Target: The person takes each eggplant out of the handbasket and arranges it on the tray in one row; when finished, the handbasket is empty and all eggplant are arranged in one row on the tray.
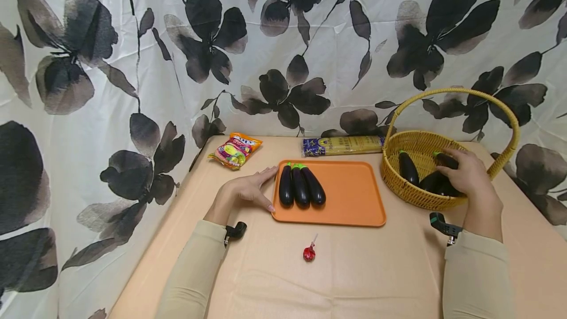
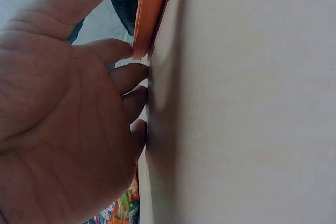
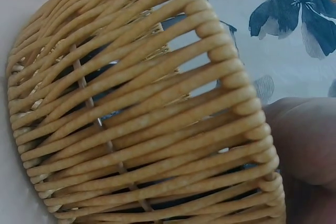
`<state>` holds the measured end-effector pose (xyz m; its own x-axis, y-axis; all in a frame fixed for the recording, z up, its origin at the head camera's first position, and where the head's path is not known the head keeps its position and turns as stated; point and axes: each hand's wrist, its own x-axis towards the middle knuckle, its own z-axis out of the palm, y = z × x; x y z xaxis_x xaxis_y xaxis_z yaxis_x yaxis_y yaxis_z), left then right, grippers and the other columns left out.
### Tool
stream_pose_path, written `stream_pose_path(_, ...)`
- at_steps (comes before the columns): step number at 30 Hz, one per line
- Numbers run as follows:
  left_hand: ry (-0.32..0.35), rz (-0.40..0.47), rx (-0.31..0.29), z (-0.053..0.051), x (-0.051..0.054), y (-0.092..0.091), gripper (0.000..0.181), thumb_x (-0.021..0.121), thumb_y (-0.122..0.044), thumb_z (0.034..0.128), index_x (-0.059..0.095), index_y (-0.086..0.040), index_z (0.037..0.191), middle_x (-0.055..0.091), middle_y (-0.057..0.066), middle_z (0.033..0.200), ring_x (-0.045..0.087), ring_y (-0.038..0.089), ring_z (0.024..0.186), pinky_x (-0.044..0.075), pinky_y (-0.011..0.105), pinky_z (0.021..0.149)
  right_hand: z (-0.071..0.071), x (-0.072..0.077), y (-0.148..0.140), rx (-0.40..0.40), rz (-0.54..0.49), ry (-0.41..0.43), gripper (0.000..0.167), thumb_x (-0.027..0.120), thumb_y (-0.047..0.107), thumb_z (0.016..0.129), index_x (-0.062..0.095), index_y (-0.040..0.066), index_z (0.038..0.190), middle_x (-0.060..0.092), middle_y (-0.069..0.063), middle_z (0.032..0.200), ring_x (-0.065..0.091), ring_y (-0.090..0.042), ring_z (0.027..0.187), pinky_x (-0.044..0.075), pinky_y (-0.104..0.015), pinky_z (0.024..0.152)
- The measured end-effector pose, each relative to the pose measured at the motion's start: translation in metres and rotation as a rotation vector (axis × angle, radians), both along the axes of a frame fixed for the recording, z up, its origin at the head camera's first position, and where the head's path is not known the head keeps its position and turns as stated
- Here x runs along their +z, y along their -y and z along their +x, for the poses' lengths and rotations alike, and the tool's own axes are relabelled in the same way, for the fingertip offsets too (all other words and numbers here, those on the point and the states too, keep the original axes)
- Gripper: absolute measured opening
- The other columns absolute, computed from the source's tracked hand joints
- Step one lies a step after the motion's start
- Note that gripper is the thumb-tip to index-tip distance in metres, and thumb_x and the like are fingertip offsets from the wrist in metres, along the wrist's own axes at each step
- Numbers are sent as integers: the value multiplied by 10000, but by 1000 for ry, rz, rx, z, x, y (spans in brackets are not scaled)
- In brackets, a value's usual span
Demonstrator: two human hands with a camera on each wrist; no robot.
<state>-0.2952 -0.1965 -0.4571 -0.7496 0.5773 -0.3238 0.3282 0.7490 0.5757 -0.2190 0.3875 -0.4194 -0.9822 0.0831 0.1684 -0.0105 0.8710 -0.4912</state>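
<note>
Three dark purple eggplants point(image 1: 301, 187) lie side by side on the left part of an orange tray point(image 1: 350, 193), green stems pointing away from me. My left hand point(image 1: 248, 189) touches the tray's left edge, thumb near its front corner and fingers spread toward the back. In the left wrist view, the fingertips meet the tabletop beside the tray's rim. My right hand point(image 1: 470, 174) reaches into the wicker basket point(image 1: 414, 196) and holds an eggplant point(image 1: 447, 160) between thumb and fingers. Other eggplants point(image 1: 408, 167) lie in the basket. In the right wrist view, the basket wall hides most of that hand.
A wrapped red lollipop point(image 1: 309, 253) lies in front of the tray. Behind it are a colorful snack bag point(image 1: 236, 150) at left and a long yellow-blue noodle packet point(image 1: 343, 145). The basket's tall handle point(image 1: 460, 91) arches over it. A floral curtain point(image 1: 274, 53) hangs behind.
</note>
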Motion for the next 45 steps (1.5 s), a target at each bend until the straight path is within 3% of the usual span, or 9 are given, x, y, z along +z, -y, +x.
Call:
stream_pose_path(10,12,-3,7,1,5,-2,1372,948,-554,671,86,-249,1694,21,-40,1770,-30,244,1636,39,495,1328,-2,4,-5,-35,-25,95,630,569,266,1072,349,-36,1578,370,-455,1485,304,-670,1360,280,-820,1064)
stream_pose_path(18,16,-6,16,1,7,-3,1359,948,-540,680,89,-255,1694,27,-45,1769,-25,232,1635,40,489,1329,-4,6,-8,13,26,113,585,537,303,1087,424,-74,1519,409,-453,1453,346,-677,1309,295,-815,1052)
stream_pose_path(28,27,-5,14,1,9,-4,1370,951,-543,673,83,-255,1694,20,-39,1770,-33,231,1635,34,490,1328,-4,11,-6,8,32,227,608,478,361,1101,417,-78,1517,340,-497,1471,309,-714,1304,290,-834,1046)
stream_pose_path(38,34,-13,18,0,8,-3,1371,944,-570,666,82,-283,1693,22,-62,1768,-27,247,1636,39,498,1328,-4,16,-2,-13,-57,184,606,411,367,1117,341,5,1599,304,-480,1519,306,-698,1339,299,-834,1039)
stream_pose_path(41,36,-12,19,0,8,-3,1370,946,-564,667,84,-278,1693,22,-61,1768,-28,244,1635,39,495,1328,-4,17,0,-1,-91,162,620,407,396,1117,331,34,1614,291,-471,1540,372,-667,1309,407,-777,984)
stream_pose_path(45,35,-11,18,0,8,-3,1369,946,-562,670,84,-272,1693,22,-61,1768,-28,237,1635,39,489,1328,-2,23,5,26,-190,110,648,488,421,1094,356,58,1614,266,-425,1594,377,-637,1337,433,-744,976)
